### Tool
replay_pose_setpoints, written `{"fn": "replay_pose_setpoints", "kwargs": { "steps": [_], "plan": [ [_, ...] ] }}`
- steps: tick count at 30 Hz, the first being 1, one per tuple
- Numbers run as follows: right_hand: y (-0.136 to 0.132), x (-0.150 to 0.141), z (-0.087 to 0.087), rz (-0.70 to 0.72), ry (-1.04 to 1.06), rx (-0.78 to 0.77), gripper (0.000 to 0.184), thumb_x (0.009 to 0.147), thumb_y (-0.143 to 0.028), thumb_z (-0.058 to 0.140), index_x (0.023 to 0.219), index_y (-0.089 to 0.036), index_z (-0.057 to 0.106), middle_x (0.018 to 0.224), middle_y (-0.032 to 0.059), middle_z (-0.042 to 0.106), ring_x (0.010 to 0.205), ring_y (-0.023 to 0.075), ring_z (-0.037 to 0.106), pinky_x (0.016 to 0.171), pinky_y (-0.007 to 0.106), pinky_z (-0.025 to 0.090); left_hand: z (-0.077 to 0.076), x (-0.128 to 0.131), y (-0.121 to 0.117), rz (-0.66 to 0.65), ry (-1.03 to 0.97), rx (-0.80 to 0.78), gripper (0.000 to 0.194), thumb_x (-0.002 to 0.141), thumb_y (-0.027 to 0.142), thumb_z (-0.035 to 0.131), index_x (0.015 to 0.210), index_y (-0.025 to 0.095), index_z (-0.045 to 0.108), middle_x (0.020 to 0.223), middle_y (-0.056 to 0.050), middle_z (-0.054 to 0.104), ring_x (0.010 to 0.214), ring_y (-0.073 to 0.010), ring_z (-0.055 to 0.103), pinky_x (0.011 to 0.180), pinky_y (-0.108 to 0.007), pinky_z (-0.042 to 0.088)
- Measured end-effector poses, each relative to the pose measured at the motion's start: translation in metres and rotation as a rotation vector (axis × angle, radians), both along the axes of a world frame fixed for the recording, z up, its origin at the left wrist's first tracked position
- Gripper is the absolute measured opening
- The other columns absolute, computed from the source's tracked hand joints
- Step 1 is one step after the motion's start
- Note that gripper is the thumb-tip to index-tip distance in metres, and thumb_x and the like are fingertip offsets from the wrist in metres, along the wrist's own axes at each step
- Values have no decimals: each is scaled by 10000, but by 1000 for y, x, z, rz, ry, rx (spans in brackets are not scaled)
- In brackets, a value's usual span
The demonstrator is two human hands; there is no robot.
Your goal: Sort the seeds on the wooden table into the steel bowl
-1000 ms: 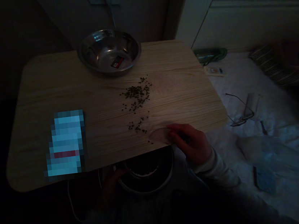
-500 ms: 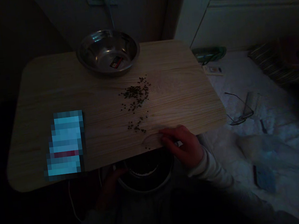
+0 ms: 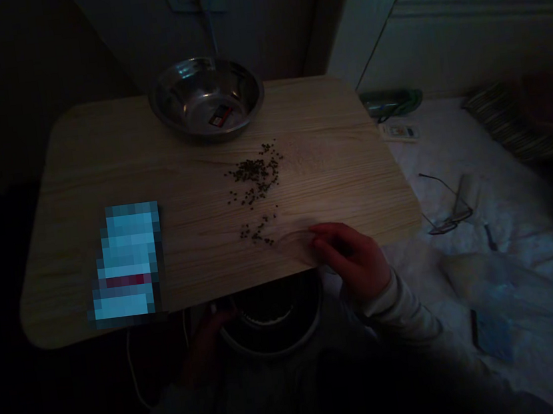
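My right hand (image 3: 350,255), over the table's front edge, pinches a thin, clear plastic piece with a curved edge (image 3: 293,237). Just left of that edge lies a small scatter of dark beans (image 3: 257,233). A larger pile of the same dark beans (image 3: 255,173) is farther back, with a patch of pale grains (image 3: 307,153) to its right. Below the table edge, my left hand (image 3: 209,336) is closed at the left rim of a dark round pot (image 3: 274,350). Its fingers are partly lost in shadow, and the pot's inside is too dark to make out.
A steel bowl (image 3: 175,122) with a label inside stands at the table's back. A lit phone (image 3: 127,262) lies on the left of the wooden table (image 3: 73,158). Glasses (image 3: 452,218), a bottle (image 3: 392,102) and a plastic bag (image 3: 507,279) lie on the white bedding at right.
My right hand has lifted slightly away from the table's front edge with the clear piece, which now sits nearer the small scatter of beans. My left hand stays at the pot.
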State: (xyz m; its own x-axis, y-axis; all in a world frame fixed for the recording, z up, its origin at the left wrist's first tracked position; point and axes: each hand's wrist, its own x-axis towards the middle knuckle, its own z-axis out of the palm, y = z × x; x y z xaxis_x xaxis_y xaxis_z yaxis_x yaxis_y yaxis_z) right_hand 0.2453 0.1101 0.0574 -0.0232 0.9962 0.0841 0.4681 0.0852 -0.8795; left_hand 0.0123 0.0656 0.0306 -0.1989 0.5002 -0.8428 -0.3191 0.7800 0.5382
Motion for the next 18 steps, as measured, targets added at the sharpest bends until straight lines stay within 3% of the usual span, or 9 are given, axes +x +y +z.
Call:
{"fn": "replay_pose_setpoints", "kwargs": {
  "steps": [7, 13, 16, 18],
  "plan": [
    [1, -1, 1, 18, -58, 14, 248, 858, -336, 547, 1028, -214, 680, 822, 50, 715, 694, 159, 650, 615, 278, 543, 1, -6, 0, -41, -14, 27, 113, 477, 193, 734, 504, 233, 631, 521, 7, 659, 816, -295, 695, 774, -374, 537],
    [-5, -7, 0, 49, -116, 54, 246, 857, -312, 547, 1037, -200, 672, 856, 62, 728, 697, 154, 669, 660, 283, 565, -10, -8, -2, -40, -27, 43, 106, 498, 187, 727, 557, 226, 649, 631, -13, 713, 854, -292, 694, 803, -388, 534],
    [-4, -5, -2, 28, -130, 55, 258, 853, -319, 551, 1047, -198, 669, 873, 66, 732, 718, 162, 679, 673, 287, 570, -4, -6, -2, -36, -14, 35, 97, 543, 189, 704, 632, 211, 670, 654, -9, 719, 869, -285, 697, 832, -403, 526],
    [-4, -3, -2, 18, -134, 57, 256, 850, -317, 551, 1044, -200, 672, 870, 64, 735, 715, 163, 682, 664, 283, 571, 3, -4, 0, -40, -16, 39, 94, 527, 180, 709, 554, 218, 627, 602, -1, 696, 838, -288, 700, 814, -400, 535]
  ]
}}
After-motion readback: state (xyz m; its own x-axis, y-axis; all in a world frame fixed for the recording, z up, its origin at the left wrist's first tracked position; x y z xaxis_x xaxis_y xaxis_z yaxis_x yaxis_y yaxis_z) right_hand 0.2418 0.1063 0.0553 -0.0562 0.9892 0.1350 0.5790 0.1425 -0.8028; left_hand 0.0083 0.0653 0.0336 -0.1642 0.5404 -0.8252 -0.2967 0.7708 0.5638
